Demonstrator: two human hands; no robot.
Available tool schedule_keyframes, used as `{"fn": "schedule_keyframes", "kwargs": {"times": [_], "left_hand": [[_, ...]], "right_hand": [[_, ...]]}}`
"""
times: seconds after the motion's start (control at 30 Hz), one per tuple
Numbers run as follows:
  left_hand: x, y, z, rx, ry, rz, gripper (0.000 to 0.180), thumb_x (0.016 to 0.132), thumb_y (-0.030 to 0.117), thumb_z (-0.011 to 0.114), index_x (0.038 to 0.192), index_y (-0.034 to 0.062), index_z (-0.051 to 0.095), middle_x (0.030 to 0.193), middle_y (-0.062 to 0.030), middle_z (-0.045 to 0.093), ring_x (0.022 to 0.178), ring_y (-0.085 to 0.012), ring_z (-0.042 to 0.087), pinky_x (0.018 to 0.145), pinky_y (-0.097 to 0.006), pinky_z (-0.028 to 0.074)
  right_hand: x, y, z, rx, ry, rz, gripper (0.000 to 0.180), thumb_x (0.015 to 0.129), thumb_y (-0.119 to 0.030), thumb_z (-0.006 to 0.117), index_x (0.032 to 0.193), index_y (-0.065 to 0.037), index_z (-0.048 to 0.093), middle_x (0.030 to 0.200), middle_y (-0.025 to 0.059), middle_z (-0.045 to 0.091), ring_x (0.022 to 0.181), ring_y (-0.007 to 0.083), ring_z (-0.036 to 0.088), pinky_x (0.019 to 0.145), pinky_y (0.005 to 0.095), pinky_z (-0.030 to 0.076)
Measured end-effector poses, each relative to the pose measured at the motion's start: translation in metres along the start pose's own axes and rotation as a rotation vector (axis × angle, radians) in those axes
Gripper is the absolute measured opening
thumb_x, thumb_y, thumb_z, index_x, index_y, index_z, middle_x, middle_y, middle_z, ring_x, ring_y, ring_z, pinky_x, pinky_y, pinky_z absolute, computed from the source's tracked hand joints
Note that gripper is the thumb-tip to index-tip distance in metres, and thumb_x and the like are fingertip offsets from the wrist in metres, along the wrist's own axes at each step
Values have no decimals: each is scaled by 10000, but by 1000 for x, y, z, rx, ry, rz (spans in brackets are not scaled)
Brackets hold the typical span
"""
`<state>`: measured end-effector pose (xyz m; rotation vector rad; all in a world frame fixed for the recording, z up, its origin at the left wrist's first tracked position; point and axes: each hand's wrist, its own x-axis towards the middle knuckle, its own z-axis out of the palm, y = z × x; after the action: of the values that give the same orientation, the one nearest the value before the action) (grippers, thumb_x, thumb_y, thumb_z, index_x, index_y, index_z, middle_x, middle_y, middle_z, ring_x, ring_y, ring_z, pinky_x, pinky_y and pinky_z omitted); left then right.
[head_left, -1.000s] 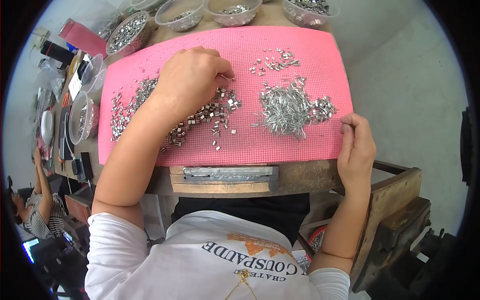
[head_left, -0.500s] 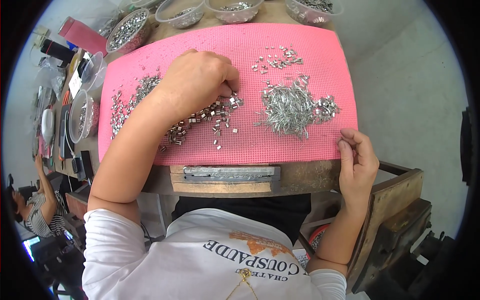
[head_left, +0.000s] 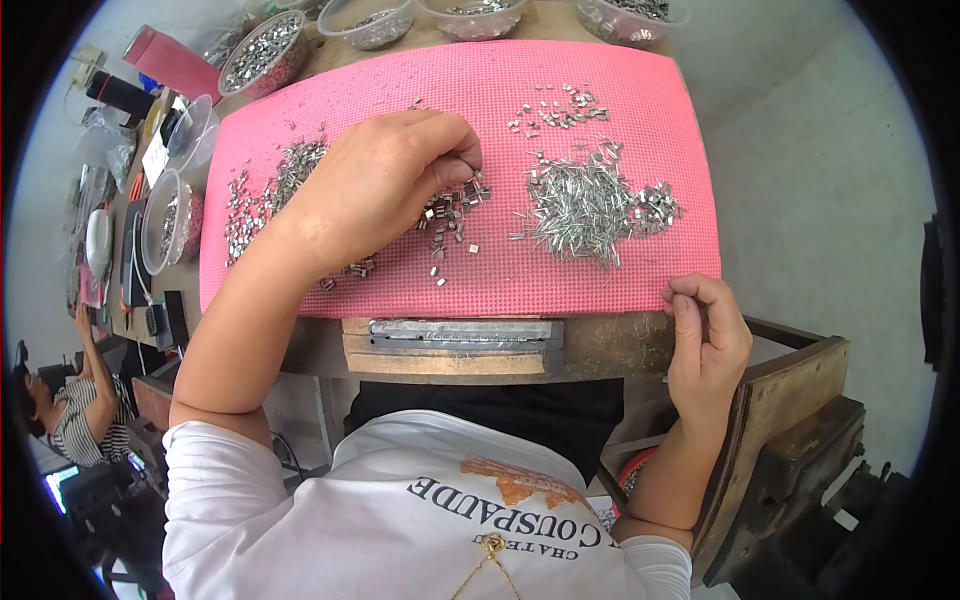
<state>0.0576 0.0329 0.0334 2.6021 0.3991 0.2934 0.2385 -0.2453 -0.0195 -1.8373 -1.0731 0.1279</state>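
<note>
My left hand (head_left: 395, 175) reaches over the middle of a pink textured mat (head_left: 440, 85). Its thumb and index finger are pinched beside a heap of small shiny metal blocks (head_left: 455, 205); whatever lies between the fingertips is too small to make out. The hand and forearm hide part of that heap. At the mat's front right corner is my right hand (head_left: 708, 335), fingers curled in and thumb pressed to the index finger, with any held thing hidden. Between the hands lies a pile of thin silvery metal pins (head_left: 577, 210), and more small metal pieces (head_left: 656, 208) touch its right side.
Another heap of metal bits (head_left: 255, 205) spreads over the mat's left; a loose scatter (head_left: 562, 108) lies far right. Clear plastic bowls (head_left: 470, 22) of metal parts line the back and left. A slotted metal fixture (head_left: 460, 335) sits at the front edge. Another person (head_left: 85, 410) sits far left.
My left hand has turned a little, its pinched fingertips shifting slightly away from me. My right hand has slid a short way toward me and to the left. The view has shifted slightly.
</note>
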Motion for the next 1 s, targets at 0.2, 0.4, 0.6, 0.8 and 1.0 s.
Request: {"fn": "schedule_keyframes", "kwargs": {"times": [0.2, 0.4, 0.6, 0.8, 1.0], "left_hand": [[-21, 6, 10, -28, 59, 16, 118, 916, 45, 699, 1030, 23, 676, 947, -140, 689, 929, -334, 679, 824, -423, 530], [-29, 15, 34, 215, 103, 141, 113, 887, 45, 711, 998, 67, 722, 912, -95, 677, 883, -316, 661, 774, -410, 507], [-57, 18, 21, 105, 166, 26, 152, 877, 3, 714, 1002, 80, 754, 924, -85, 694, 871, -294, 666, 790, -395, 506], [-98, 12, 19, 133, 103, 14, 229, 788, -12, 733, 980, 107, 773, 922, -50, 690, 873, -282, 657, 786, -406, 500], [-97, 14, 21, 28, 174, -157, 229, 721, -35, 785, 903, 101, 809, 903, -44, 708, 887, -257, 666, 801, -381, 506]], "right_hand": [[-6, -15, 4, 10, -78, -60, 112, 939, 82, 646, 1028, 21, 677, 877, 124, 689, 765, 232, 679, 703, 316, 536], [-9, -24, 16, 23, -131, -123, 138, 921, 93, 653, 1025, 10, 691, 900, 137, 704, 774, 271, 696, 707, 330, 556], [-17, -30, 24, 104, -167, -107, 132, 909, 78, 669, 1017, 7, 695, 902, 135, 705, 795, 296, 695, 709, 360, 558], [-15, -44, 42, 158, -206, -195, 145, 878, 69, 678, 1000, -10, 683, 978, 121, 671, 856, 306, 648, 748, 393, 532], [-12, -46, 55, 110, -259, -267, 137, 865, 81, 683, 974, -1, 686, 1053, 130, 698, 893, 251, 674, 760, 339, 544]]}}
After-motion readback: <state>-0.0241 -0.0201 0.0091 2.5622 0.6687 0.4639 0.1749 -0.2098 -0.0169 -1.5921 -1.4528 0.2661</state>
